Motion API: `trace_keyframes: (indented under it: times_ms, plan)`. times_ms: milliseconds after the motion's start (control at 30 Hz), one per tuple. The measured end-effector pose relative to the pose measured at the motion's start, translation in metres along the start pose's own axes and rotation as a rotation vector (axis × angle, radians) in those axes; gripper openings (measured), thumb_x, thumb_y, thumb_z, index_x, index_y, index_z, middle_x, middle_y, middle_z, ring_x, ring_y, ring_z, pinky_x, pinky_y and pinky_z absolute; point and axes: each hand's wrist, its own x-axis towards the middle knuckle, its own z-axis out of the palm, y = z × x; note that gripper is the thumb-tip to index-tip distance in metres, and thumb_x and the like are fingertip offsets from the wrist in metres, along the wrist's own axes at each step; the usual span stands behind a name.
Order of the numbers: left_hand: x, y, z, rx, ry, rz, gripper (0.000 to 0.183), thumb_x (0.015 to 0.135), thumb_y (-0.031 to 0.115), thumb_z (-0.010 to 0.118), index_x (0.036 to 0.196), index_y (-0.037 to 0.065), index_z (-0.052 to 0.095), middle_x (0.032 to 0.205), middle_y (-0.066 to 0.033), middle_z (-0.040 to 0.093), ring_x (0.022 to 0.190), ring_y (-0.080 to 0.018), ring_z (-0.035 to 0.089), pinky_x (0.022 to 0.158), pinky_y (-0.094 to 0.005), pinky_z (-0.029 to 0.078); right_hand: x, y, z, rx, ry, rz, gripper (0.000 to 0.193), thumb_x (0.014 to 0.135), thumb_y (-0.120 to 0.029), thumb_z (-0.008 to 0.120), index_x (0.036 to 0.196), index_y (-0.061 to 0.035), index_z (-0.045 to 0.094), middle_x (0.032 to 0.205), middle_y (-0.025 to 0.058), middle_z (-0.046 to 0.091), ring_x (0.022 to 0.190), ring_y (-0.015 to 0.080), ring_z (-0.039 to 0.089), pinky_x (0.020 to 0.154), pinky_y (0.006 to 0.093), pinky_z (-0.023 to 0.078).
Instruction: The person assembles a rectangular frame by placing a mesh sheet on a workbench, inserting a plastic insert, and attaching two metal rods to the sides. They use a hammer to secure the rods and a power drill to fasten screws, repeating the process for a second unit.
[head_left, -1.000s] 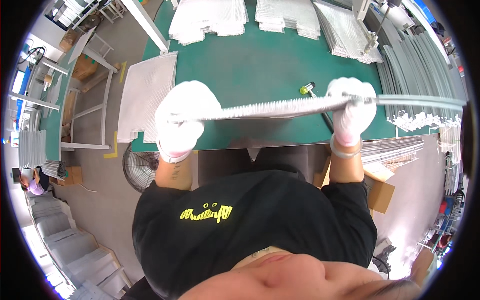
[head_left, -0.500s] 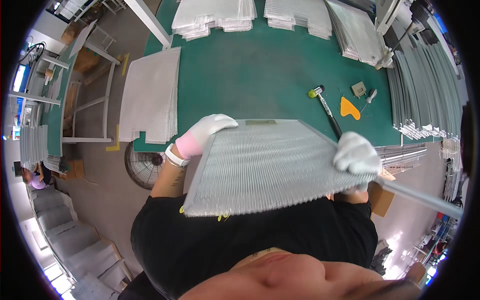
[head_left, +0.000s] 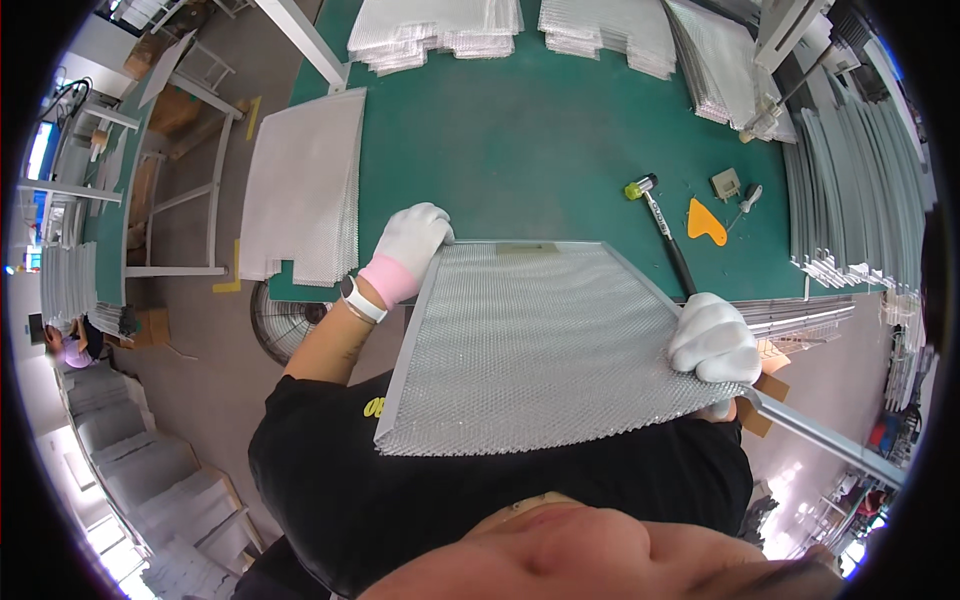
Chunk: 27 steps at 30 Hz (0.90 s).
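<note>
A silver metal-mesh filter panel (head_left: 530,350) leans between my body and the green table (head_left: 480,150), its far edge at the table's front. Metal framing runs along its far, left and right sides; bare mesh shows on the near side. My left hand (head_left: 412,240), in a white glove with a pink cuff, is closed around the far left corner. Gloved in white, my right hand (head_left: 715,340) grips the right edge, fingers folded over the mesh. From beside that hand a loose-ended metal frame strip (head_left: 830,435) juts out to the right.
A mallet (head_left: 660,225), an orange scraper (head_left: 706,223), a small screwdriver (head_left: 749,200) and a beige block (head_left: 725,183) lie on the table's right. Mesh sheets (head_left: 305,180) are stacked left, with more at the back. Metal strips (head_left: 850,190) crowd the right side. A floor fan (head_left: 285,325) stands below left.
The panel's near edge has dropped slightly toward me. My left hand has shifted a little left and curled over the corner. The strip's outer end has swung nearer.
</note>
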Motion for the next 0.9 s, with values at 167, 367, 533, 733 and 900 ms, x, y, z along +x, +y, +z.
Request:
trace_keyframes:
  times_ms: [167,367,533,733,900]
  plan:
    - [-0.038,0.028,-0.071,-0.52,0.131,0.366,0.041,0.073,0.011,0.078,0.111,0.003,0.067,0.116,-0.0179,0.066,0.118,-0.0362,0.059,0.1,-0.0402,0.048,0.009,0.009,0.011,-0.195,0.304,0.072,0.044,0.099,-0.04,0.062,0.078,-0.0035,0.049,0.063,0.0098,0.059,0.047,0.0227,0.056,0.039,0.0305,0.033]
    - [-0.036,0.07,-0.106,-0.863,0.895,0.745,0.025,0.088,0.022,0.073,0.092,0.001,0.06,0.08,-0.0138,0.062,0.068,-0.0251,0.059,0.063,-0.037,0.048,0.03,0.028,-0.012,-0.35,0.334,0.304,0.067,0.098,-0.05,0.058,0.052,-0.007,0.036,0.047,0.0062,0.045,0.039,0.0189,0.043,0.042,0.0313,0.03]
    - [-0.009,0.07,-0.096,-0.895,1.232,0.644,0.021,0.095,0.018,0.068,0.091,0.001,0.056,0.078,-0.0103,0.056,0.063,-0.0211,0.054,0.056,-0.0351,0.044,0.027,0.048,-0.015,-0.16,0.455,0.313,0.032,0.097,-0.029,0.066,0.1,0.0018,0.06,0.086,0.0166,0.065,0.075,0.0218,0.061,0.064,0.0322,0.049]
    - [-0.016,0.064,-0.076,-1.003,1.27,0.57,0.015,0.091,0.011,0.063,0.099,-0.001,0.059,0.089,-0.0122,0.06,0.075,-0.0218,0.058,0.066,-0.0347,0.048,0.026,0.055,-0.018,-0.1,0.334,0.265,0.024,0.096,-0.023,0.065,0.1,-0.0002,0.06,0.087,0.0175,0.066,0.076,0.0249,0.062,0.067,0.0342,0.051]
    - [-0.023,0.066,-0.089,-1.086,1.014,0.68,0.023,0.078,-0.008,0.056,0.1,-0.005,0.064,0.1,-0.0139,0.066,0.09,-0.0202,0.063,0.078,-0.0312,0.052,0.014,0.055,-0.016,-0.114,0.431,0.246,0.022,0.093,-0.02,0.067,0.099,0.0015,0.063,0.086,0.0154,0.067,0.077,0.0253,0.062,0.068,0.0345,0.051]
